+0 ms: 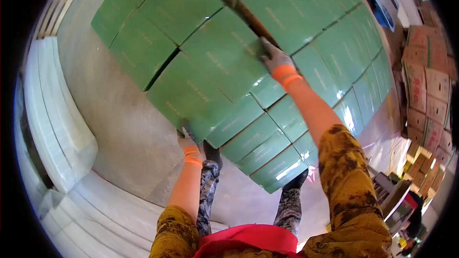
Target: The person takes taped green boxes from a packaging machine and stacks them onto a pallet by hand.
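A large green carton (205,74) lies on the top layer of a stack of matching cartons, a dark gap along its left side. My right hand (275,59), in a grey glove with an orange cuff, grips its far right edge, fingers hooked into the seam beside it. At the near lower corner, my left hand (187,136), gloved the same way, is closed against the carton's edge; some of its fingers are hidden. Below the held carton, more green cartons (277,155) form the stack's near side, some with shiny surfaces.
A brown strip (234,2) runs across the stack's top. White wrapped bundles (57,114) line the left side, with a wooden pallet (55,16) behind. Brown boxes (430,91) are piled at right. A blue pallet (373,2) stands at upper right. Another person (412,217) is at lower right.
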The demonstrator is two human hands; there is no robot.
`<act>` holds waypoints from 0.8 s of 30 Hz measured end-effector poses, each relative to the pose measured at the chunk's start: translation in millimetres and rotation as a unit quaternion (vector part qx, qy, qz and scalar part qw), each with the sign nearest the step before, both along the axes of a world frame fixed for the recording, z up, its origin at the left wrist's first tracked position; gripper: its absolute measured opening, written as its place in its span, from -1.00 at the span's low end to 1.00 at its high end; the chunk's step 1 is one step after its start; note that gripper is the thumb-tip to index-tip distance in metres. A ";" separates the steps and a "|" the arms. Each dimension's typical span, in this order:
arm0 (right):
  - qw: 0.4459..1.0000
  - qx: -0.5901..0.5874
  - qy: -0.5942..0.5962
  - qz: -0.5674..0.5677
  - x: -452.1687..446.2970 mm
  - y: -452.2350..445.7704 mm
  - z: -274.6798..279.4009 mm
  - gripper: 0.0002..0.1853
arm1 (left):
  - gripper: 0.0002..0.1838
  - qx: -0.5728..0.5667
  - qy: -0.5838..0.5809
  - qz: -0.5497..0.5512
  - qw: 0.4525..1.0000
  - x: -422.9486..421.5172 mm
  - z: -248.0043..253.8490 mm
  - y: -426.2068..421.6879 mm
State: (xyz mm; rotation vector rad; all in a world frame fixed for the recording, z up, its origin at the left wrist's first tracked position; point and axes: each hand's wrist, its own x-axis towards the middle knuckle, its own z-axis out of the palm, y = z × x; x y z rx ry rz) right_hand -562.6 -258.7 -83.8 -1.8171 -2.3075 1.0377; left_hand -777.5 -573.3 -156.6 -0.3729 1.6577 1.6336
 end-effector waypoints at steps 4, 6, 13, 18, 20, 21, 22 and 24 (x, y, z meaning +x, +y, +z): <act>0.959 0.265 0.085 0.064 5.1 -43.5 8.4 -0.47 | -0.52 -0.021 0.086 -0.114 0.990 -7.9 12.1 3.5; 0.961 0.237 0.126 -0.064 55.0 -116.8 65.3 -0.45 | -0.50 -0.033 0.111 -0.208 0.971 7.1 25.7 -3.2; 0.792 0.405 -0.295 -0.349 520.5 -343.8 312.3 -0.14 | -0.44 -0.070 0.068 -0.438 0.894 183.0 86.5 -55.8; 0.660 0.277 -0.474 -0.513 733.6 -468.3 412.7 0.06 | -0.38 0.125 -0.157 -0.618 0.760 454.7 190.8 -29.4; 0.701 0.207 -0.390 -0.560 776.9 -497.6 414.4 0.00 | -0.33 0.198 -0.050 -0.725 0.657 598.2 258.1 5.6; 0.719 0.215 -0.363 -0.552 774.0 -512.1 411.2 -0.05 | -0.37 0.198 -0.030 -0.748 0.633 661.3 296.8 15.6; 0.735 0.229 -0.329 -0.546 758.1 -518.2 425.0 -0.12 | -0.33 0.171 -0.027 -0.794 0.582 723.0 333.6 27.4; 0.782 0.220 -0.290 -0.506 729.8 -544.6 441.4 -0.24 | -0.29 0.118 -0.034 -0.863 0.491 821.3 392.3 31.9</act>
